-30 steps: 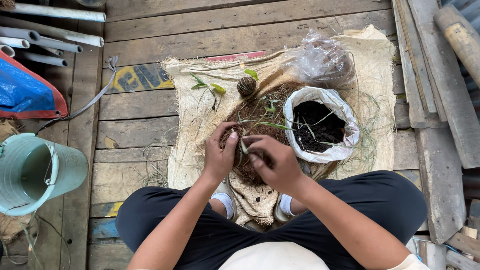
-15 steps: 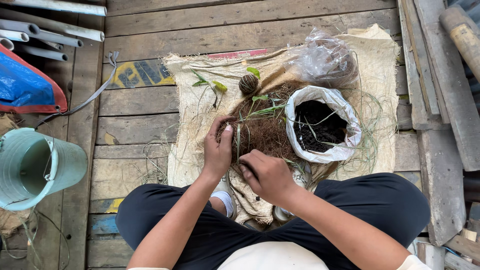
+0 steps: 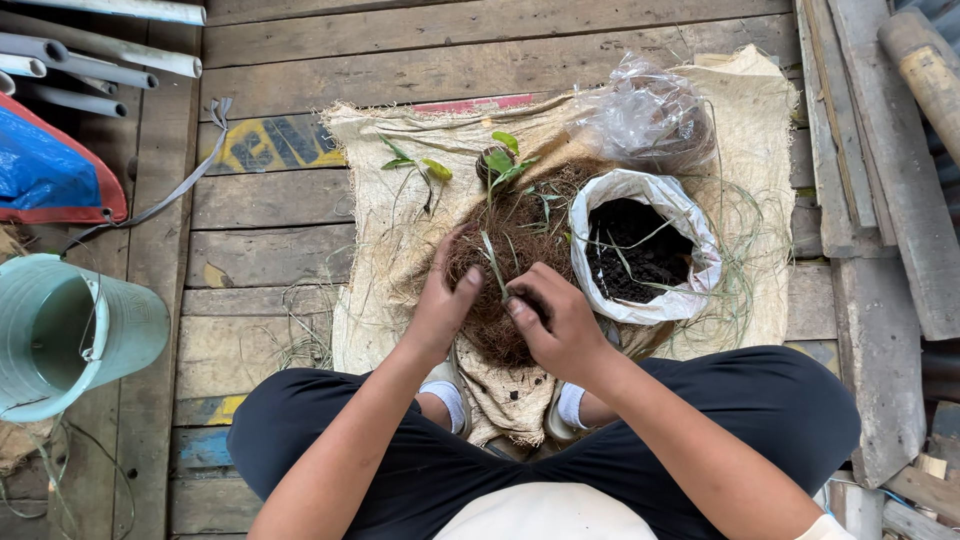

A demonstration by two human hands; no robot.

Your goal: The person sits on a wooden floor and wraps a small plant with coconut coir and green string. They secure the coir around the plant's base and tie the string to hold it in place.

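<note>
Cupping fibre ball (image 3: 515, 262), left hand (image 3: 445, 300), right hand (image 3: 560, 322) pinching strand

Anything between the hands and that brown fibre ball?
Nothing visible. The left hand presses the side of the brown fibre ball, and the right hand pinches at its top. The white bag of dark soil sits beside it, to the right.

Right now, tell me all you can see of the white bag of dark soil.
The white bag looks like thin woven plastic, its top rolled down into a thick rim. It stands open and upright on the burlap sheet, partly filled with black soil. Grass strands lie across its mouth. The brown fibre mound presses its left side; a clear plastic bag lies just behind. Neither hand touches it.
</note>
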